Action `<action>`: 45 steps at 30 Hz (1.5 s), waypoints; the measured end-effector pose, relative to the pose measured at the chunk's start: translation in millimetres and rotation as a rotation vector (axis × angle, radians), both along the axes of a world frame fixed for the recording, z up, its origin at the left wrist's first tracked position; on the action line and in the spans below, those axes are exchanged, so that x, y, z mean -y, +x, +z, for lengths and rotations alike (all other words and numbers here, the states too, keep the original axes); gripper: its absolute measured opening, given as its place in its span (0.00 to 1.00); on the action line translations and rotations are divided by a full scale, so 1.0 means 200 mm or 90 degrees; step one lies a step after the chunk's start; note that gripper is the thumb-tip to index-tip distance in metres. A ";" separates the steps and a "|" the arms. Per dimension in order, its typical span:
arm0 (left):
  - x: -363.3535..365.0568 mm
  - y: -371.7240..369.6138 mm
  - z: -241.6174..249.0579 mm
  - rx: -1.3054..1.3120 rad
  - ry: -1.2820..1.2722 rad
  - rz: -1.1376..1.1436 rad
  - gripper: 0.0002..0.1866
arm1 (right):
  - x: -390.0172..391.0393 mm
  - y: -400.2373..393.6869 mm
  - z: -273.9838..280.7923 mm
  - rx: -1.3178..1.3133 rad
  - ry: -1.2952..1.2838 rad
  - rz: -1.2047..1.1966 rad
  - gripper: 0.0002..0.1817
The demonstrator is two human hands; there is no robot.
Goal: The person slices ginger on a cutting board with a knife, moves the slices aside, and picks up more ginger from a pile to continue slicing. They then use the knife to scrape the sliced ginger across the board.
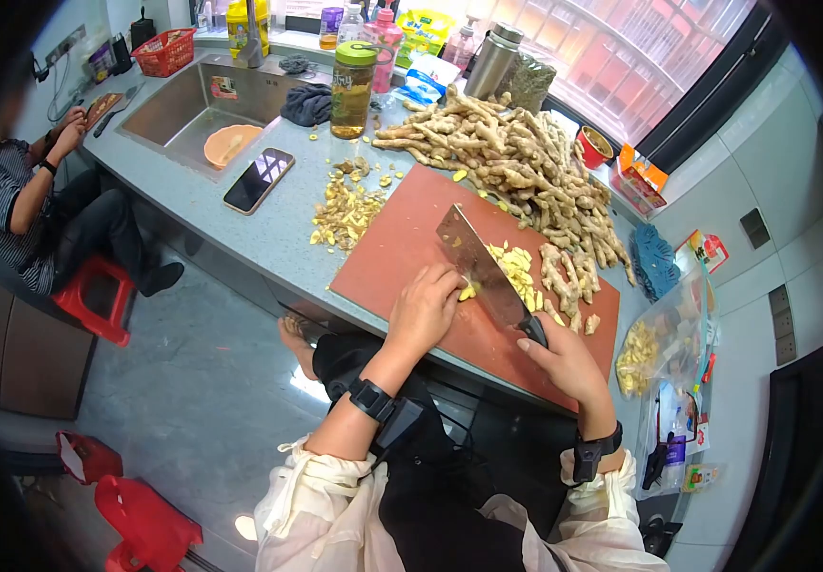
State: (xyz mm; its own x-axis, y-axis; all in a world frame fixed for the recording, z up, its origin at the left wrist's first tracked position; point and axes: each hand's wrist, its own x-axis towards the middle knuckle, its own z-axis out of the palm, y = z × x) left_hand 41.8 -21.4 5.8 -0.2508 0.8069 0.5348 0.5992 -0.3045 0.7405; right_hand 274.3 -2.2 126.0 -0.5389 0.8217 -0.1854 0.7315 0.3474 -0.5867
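My right hand (pixel 567 357) is wrapped around the black handle of a cleaver (pixel 487 270), whose broad blade stands over the reddish-brown cutting board (pixel 392 276). Left of the blade, my left hand (pixel 427 303) has its fingers curled down on a small piece of ginger (pixel 469 289), partly hidden by the fingers. Yellow cut ginger (pixel 516 272) is heaped just beyond the blade. Several whole ginger roots (pixel 568 276) lie at the board's right side, and a large pile of ginger (pixel 516 157) covers its far edge and the counter behind.
Ginger scraps (pixel 346 212) and a phone (pixel 259 180) lie left of the board. A lidded jar (pixel 352 91) stands behind, near the sink (pixel 168 110) with an orange bowl (pixel 230 146). A plastic bag of ginger slices (pixel 638 357) is at right. Another person (pixel 25 205) sits at far left.
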 end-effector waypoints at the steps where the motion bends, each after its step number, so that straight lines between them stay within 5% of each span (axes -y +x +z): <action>1: 0.00 0.00 -0.01 -0.009 0.000 -0.002 0.05 | 0.00 0.00 0.00 0.011 0.004 0.004 0.21; 45: -0.03 -0.01 -0.03 -0.032 0.022 -0.032 0.07 | -0.02 -0.09 -0.01 0.093 0.057 0.037 0.17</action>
